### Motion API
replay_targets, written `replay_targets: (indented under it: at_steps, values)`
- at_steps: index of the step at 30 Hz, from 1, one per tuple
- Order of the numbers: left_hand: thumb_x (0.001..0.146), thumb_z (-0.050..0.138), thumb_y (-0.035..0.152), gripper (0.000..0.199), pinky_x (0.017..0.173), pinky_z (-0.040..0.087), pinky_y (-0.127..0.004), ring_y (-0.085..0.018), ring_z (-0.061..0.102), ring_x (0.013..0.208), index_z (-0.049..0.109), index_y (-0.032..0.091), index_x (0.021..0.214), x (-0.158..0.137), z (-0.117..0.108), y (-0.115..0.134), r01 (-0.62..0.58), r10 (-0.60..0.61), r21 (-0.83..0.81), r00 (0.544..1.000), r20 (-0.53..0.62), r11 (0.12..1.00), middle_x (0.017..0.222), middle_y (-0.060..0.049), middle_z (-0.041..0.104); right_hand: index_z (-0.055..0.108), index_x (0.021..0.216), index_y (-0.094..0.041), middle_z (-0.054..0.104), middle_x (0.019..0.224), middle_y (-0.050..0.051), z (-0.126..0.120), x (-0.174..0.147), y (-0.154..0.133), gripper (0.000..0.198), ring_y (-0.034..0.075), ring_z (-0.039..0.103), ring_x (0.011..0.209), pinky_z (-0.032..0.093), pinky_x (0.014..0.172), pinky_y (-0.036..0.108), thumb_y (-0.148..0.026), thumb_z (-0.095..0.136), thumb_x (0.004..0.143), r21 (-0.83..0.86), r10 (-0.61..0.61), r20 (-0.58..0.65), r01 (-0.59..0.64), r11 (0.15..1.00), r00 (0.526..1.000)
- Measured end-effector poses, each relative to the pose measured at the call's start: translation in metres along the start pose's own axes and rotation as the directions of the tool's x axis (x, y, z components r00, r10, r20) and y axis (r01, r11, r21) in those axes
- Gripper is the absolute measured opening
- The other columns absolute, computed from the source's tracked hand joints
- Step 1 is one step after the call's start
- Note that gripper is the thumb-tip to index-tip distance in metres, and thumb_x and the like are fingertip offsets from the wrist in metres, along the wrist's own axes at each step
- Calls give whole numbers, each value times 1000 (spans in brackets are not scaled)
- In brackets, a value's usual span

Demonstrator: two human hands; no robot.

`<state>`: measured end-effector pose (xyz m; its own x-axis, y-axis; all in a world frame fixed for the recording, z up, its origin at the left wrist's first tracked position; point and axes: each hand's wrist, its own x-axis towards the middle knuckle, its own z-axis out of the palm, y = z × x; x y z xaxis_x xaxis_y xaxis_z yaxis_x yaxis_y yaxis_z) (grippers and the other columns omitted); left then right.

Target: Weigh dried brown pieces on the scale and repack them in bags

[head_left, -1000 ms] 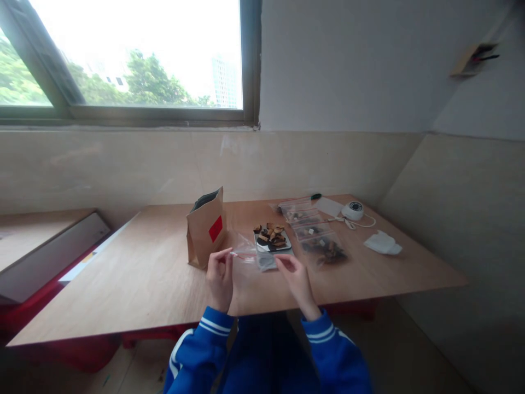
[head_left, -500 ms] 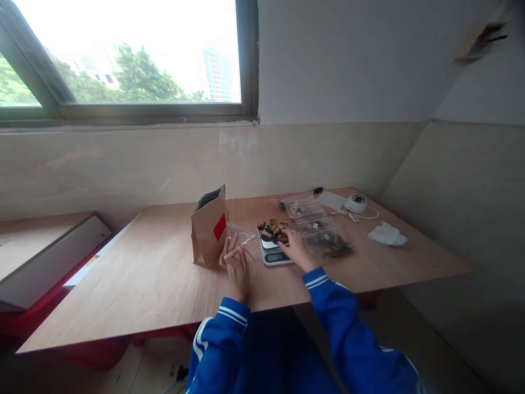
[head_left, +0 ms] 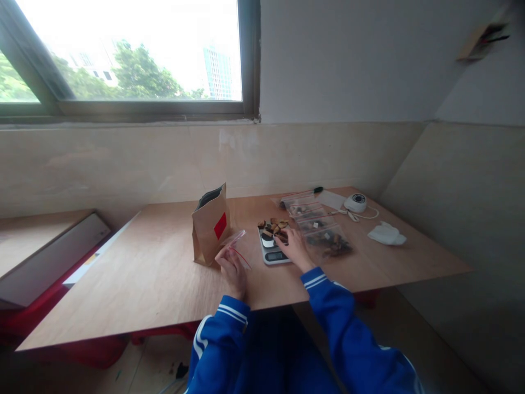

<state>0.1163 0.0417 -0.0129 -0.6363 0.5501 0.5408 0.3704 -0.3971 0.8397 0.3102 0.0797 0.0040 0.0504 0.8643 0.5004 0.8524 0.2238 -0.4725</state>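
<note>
My left hand (head_left: 233, 272) is closed on a small clear zip bag (head_left: 238, 237) with a red seal line, held just above the table to the left of the scale. My right hand (head_left: 297, 249) reaches over a white digital kitchen scale (head_left: 283, 261), its fingertips pinched around a dark piece at the near right of the pile. Several brown, dried slices (head_left: 268, 232) are heaped on the scale's plate; their exact kind is unclear. The scale's display is too small to read. A brown paper pouch (head_left: 206, 234) with a red label stands open-topped beside my left hand.
Several filled clear zip bags (head_left: 334, 244) lie overlapped right of the scale. Farther right are a white dome-shaped device (head_left: 356, 203) with a cable and a crumpled white item (head_left: 386, 234). A dark-tipped object (head_left: 318, 190) lies near the wall. The wooden table's (head_left: 135, 284) front edge runs before me.
My left hand has shifted slightly left and down with the zip bag, which now looks more folded. My right hand's fingers have curled in around a dried piece on the scale.
</note>
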Motion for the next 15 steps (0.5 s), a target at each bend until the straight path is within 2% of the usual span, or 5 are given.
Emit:
replay_targets:
  at_steps: [4, 10, 15]
  values:
    - [91, 45, 41, 32, 83, 50, -39, -24, 64, 99, 48, 16, 110, 0, 0, -2, 6, -3, -53, 999, 46, 999, 108, -16, 65, 57, 114, -14, 60, 109, 16, 2, -5, -6, 46, 32, 54, 100, 40, 89, 46, -39, 65, 75, -49, 2, 30, 0, 999, 1000]
    - [93, 42, 40, 39, 97, 44, -42, -25, 58, 113, 58, 13, 117, 4, -4, 4, -57, 61, -60, 995, 79, 997, 117, -16, 63, 62, 104, -16, 59, 104, 13, 2, -4, -2, 28, 29, 56, 98, 44, 88, 44, -20, 59, 77, 87, 6, 39, -9, 996, 999]
    - [94, 39, 36, 43, 105, 38, -42, -24, 52, 122, 53, 13, 128, 5, -6, 15, -92, 109, -132, 986, 125, 987, 128, -16, 58, 65, 97, -17, 62, 100, 11, -1, -2, 1, 26, 26, 59, 96, 47, 87, 41, -10, 54, 75, 162, 0, 27, -5, 987, 1000]
